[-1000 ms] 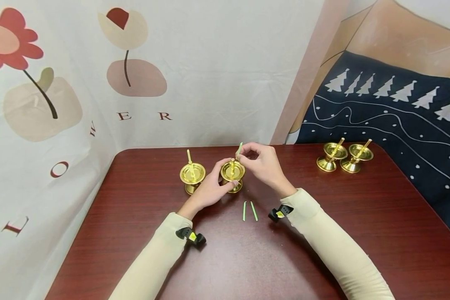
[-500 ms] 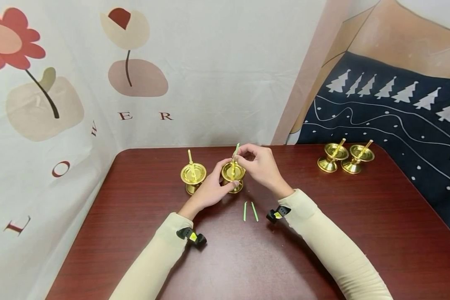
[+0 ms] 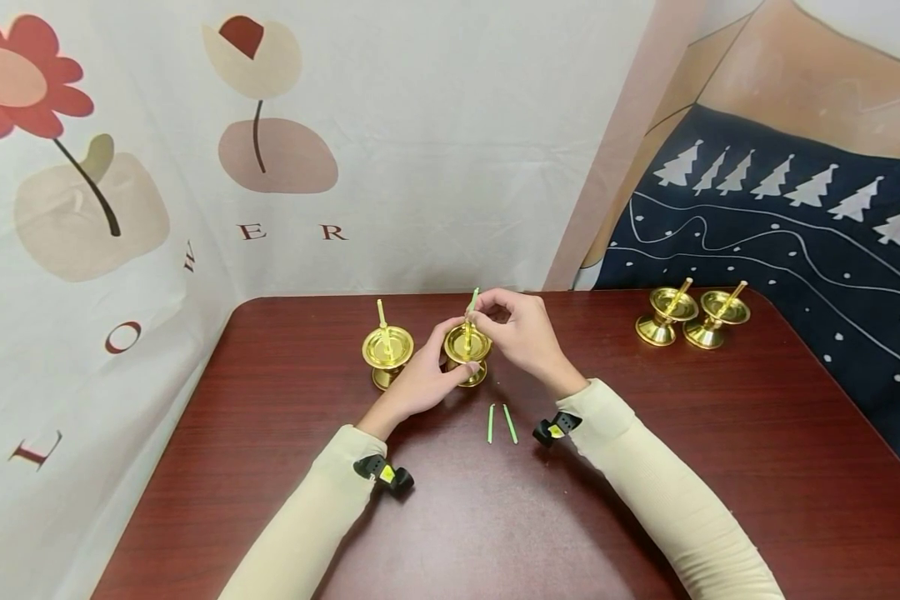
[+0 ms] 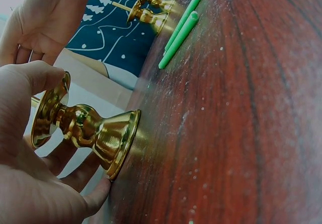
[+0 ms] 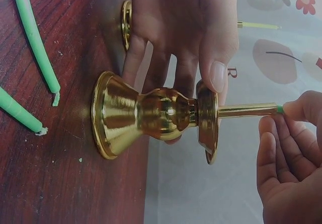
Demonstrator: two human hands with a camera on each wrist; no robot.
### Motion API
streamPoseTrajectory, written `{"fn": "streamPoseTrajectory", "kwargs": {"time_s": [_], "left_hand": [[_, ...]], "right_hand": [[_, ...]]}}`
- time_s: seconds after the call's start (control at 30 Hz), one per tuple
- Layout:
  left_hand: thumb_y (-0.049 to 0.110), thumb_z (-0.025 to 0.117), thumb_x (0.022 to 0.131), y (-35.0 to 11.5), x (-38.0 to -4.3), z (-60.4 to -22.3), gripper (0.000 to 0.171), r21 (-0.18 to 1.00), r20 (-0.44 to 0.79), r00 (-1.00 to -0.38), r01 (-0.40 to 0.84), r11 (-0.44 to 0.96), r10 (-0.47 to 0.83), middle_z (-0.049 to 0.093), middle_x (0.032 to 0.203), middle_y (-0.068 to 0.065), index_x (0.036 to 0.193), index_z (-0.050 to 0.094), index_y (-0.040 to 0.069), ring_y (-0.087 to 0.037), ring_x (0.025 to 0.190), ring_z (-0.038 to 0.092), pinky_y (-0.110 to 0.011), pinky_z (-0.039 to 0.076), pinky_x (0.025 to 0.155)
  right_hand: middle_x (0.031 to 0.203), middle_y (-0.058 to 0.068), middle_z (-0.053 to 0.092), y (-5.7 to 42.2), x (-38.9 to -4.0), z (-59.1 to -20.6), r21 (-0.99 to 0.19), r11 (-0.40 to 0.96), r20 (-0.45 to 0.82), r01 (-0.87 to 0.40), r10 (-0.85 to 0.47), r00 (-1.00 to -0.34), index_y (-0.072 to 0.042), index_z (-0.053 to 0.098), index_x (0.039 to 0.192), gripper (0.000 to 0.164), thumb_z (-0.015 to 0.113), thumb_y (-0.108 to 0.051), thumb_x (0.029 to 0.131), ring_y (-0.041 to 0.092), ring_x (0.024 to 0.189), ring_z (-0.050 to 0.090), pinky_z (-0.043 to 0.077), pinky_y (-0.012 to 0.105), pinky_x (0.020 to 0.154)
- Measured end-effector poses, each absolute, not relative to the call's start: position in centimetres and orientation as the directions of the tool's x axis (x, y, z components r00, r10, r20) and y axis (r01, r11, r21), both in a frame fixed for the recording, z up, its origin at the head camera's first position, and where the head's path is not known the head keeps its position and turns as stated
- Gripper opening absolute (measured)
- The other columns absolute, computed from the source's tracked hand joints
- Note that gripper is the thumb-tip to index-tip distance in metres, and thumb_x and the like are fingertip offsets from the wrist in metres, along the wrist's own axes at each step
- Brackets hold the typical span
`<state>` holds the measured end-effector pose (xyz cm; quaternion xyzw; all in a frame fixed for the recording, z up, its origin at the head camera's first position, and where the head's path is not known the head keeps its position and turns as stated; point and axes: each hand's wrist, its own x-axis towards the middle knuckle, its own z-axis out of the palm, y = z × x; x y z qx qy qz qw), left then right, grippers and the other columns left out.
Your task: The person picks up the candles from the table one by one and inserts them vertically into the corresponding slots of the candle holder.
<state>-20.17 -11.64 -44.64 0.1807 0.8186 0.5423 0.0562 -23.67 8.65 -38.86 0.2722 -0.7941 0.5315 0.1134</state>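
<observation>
Upright on the table stands a brass candle holder (image 5: pixel 161 113) with a dish and a thin tube rising from it. My left hand (image 3: pixel 423 379) grips it, thumb at the dish rim and fingers behind the stem. My right hand (image 3: pixel 521 329) pinches a thin green candle (image 3: pixel 475 297). In the right wrist view, the candle's lower end (image 5: pixel 279 109) meets the mouth of the tube, and the fingertips hide the rest. A second brass holder (image 3: pixel 387 348), with a pale candle (image 3: pixel 380 312) in its tube, stands just left of my left hand.
Two green candles (image 3: pixel 510 423) lie side by side on the dark red table (image 3: pixel 465 533), nearer me than the held holder. Two more brass holders (image 3: pixel 673 304) stand close together at the back right. A white printed cloth (image 3: pixel 435 167) hangs behind the table.
My right hand has brought the green candle slightly left, from beside the tube onto its mouth. The left hand keeps its grip on the holder. Little differs over the last half second.
</observation>
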Motion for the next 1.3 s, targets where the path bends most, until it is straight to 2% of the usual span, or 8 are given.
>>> {"fn": "streamPoseTrajectory", "kwargs": {"time_s": [0.37,0.67,1.3], "left_hand": [[0.02,0.074,0.106,-11.6,-20.2,-44.7,0.077,0.907,0.107,-0.927,0.24,0.347,0.36,0.059,0.154,-0.019,0.17,0.032,0.014,-0.031,0.138,0.062,-0.052,0.046,0.117],[0.022,0.074,0.106,-11.6,-20.2,-44.6,0.078,0.906,0.1,-0.929,0.233,0.353,0.357,0.056,0.158,-0.02,0.17,0.031,0.015,-0.032,0.141,0.059,-0.052,0.045,0.118],[0.021,0.075,0.105,-11.5,-20.2,-44.6,0.077,0.907,0.111,-0.928,0.241,0.346,0.357,0.054,0.159,-0.02,0.17,0.033,0.015,-0.033,0.144,0.056,-0.052,0.043,0.121]], "right_hand": [[0.092,0.007,0.077,8.6,-23.7,-38.9,-0.74,0.286,0.518,-0.608,-0.335,-0.787,-0.003,0.077,0.094,0.007,0.077,0.003,0.097,0.019,0.078,0.07,0.055,0.024,0.07],[0.091,0.006,0.076,8.7,-24.0,-39.2,-0.702,0.301,0.547,-0.646,-0.352,-0.759,-0.003,0.076,0.093,0.007,0.076,0.004,0.095,0.017,0.08,0.07,0.058,0.03,0.072],[0.088,0.002,0.075,9.1,-24.8,-39.3,-0.646,0.294,0.589,-0.704,-0.395,-0.705,-0.006,0.076,0.093,0.008,0.077,0.002,0.095,0.016,0.079,0.069,0.052,0.025,0.068]]}}
